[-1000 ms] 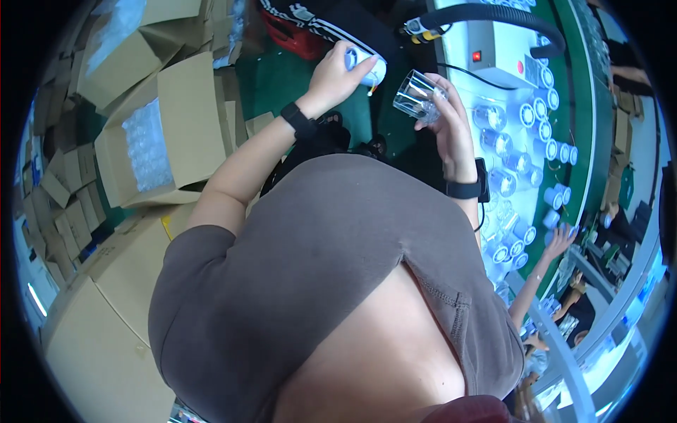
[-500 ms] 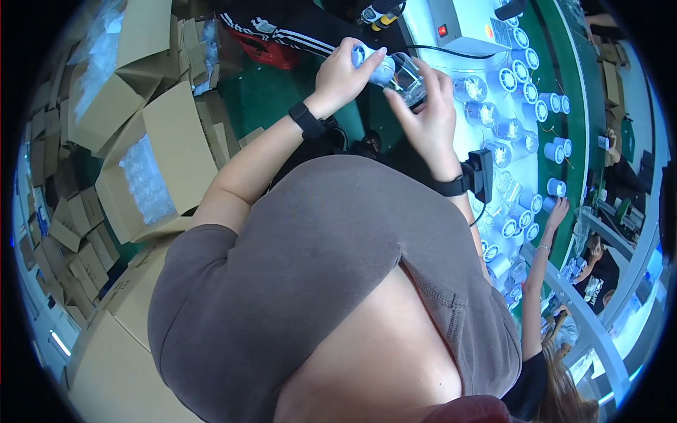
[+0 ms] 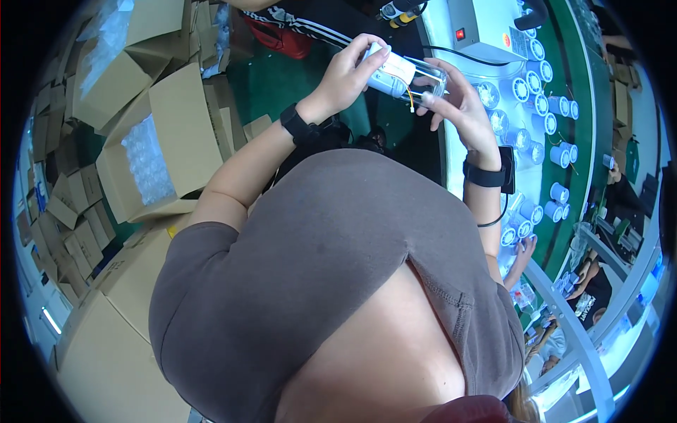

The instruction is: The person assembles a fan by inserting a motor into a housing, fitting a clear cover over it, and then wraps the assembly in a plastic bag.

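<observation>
My left hand (image 3: 344, 79) is closed round a white cylindrical housing (image 3: 395, 72), tilted on its side in front of me. A short lead of coloured wires (image 3: 412, 100) with a small plug hangs from its end. Against that same end sits a clear cup (image 3: 429, 77); whether the two are joined I cannot tell. My right hand (image 3: 462, 106) grips the cup, thumb on the near side and fingers on the far side. Both are held above the floor, left of the bench.
On the light bench (image 3: 443, 28) at right stand several similar white-and-clear units (image 3: 520, 89), others on a green belt (image 3: 580, 169). A grey box with a red switch (image 3: 486, 32) is at the back. Another person's hand (image 3: 523, 254) touches units. Open cartons (image 3: 185, 130) fill the left.
The housing has turned so its side and hanging wires show. Both hands have shifted right with the parts. The other person's arm on the right has drawn back toward the bench units.
</observation>
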